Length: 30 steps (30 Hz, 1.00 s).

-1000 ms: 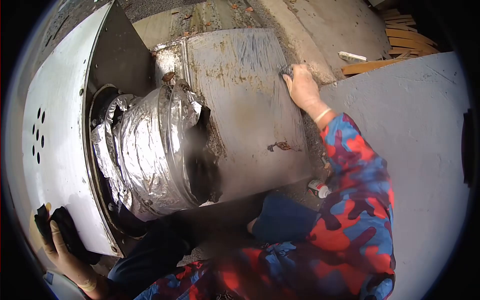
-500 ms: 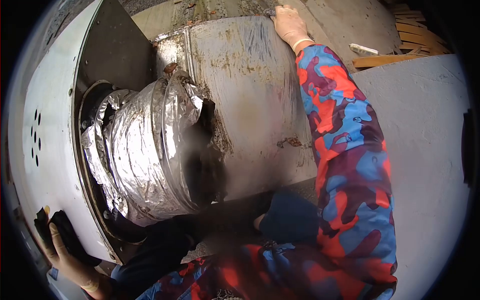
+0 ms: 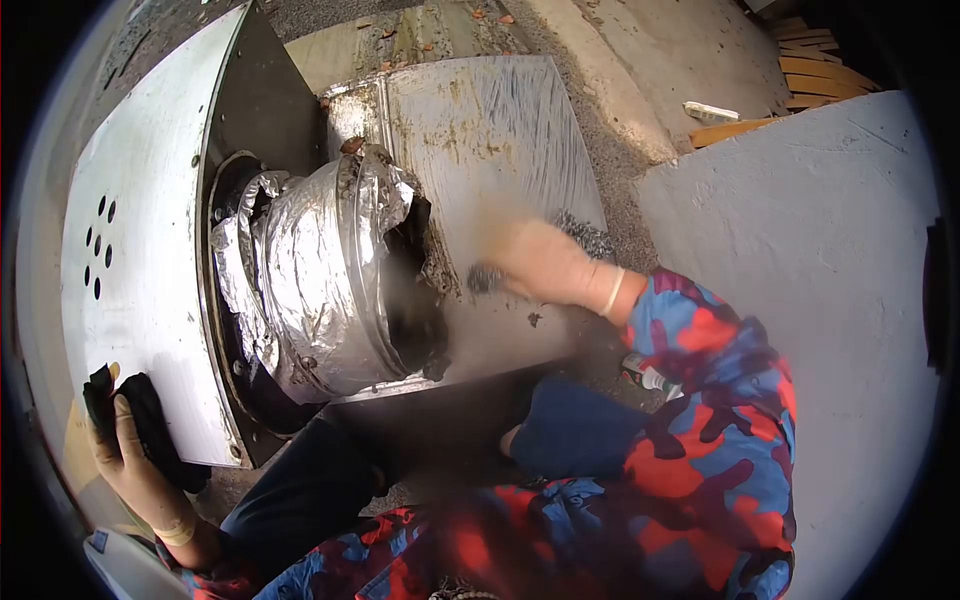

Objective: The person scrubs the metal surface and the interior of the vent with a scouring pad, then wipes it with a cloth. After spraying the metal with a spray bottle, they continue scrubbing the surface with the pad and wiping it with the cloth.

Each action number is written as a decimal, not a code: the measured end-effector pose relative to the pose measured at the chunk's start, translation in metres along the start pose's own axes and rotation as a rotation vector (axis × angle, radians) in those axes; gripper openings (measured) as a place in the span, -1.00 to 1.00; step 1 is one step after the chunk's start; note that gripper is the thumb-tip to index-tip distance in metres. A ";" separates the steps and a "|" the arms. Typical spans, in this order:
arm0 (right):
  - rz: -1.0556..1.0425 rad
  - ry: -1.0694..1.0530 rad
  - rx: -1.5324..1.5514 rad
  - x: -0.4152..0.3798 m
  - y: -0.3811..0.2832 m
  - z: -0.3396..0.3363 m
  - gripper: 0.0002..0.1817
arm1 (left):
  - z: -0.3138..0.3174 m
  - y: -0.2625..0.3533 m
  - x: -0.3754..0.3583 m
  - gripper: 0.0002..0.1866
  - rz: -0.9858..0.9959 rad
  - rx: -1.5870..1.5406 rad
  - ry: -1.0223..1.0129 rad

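My right hand (image 3: 550,262), gloved and blurred by motion, is closed on a grey steel wool scourer (image 3: 583,235) whose ends stick out on both sides. It is over the lower right part of a streaked, dirty metal panel (image 3: 500,130). At the lower left, my left hand (image 3: 142,490), also gloved, grips a black cloth (image 3: 150,425) against the bottom edge of a metal housing (image 3: 140,230). Out of the housing's round opening comes a crumpled silver foil duct (image 3: 310,270), its torn dark end facing the panel.
A large grey board (image 3: 800,230) lies at the right. A small bottle (image 3: 645,374) is on the ground beside my right sleeve. Wooden strips (image 3: 825,75) and a white object (image 3: 712,111) lie at the upper right. My knees (image 3: 580,430) are below the panel.
My right hand has come back from the panel's far upper edge to its lower right part, with the scourer. My left hand stays on the cloth. The view has shifted slightly.
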State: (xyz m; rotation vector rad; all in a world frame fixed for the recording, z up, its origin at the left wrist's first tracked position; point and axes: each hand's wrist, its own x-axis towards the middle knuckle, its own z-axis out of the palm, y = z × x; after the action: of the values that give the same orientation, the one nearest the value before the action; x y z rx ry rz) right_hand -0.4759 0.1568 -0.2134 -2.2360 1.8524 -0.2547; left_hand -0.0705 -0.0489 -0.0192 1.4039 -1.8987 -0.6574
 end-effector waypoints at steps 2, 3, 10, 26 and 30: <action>0.190 0.069 -0.121 0.039 0.043 -0.016 -0.69 | 0.002 0.000 0.000 -0.66 -0.016 -0.020 0.004; 0.246 0.191 -0.181 0.058 0.072 -0.018 -0.67 | 0.002 -0.003 0.000 -0.66 -0.022 -0.066 0.015; 0.655 0.326 -0.294 0.134 0.156 -0.024 -0.57 | 0.006 -0.007 0.003 -0.67 0.014 -0.146 0.032; 0.687 0.248 -0.097 -0.057 0.019 -0.003 -0.42 | 0.014 -0.035 0.018 -0.71 0.070 -0.467 -0.046; 0.450 0.191 0.008 -0.073 -0.063 0.013 -0.48 | 0.013 -0.034 0.021 -0.74 0.144 -0.309 -0.032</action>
State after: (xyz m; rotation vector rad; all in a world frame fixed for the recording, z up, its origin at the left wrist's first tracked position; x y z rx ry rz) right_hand -0.4267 0.2402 -0.2074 -1.7736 2.3811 -0.4012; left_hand -0.0636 -0.0787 -0.0478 1.0585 -1.8106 -0.8644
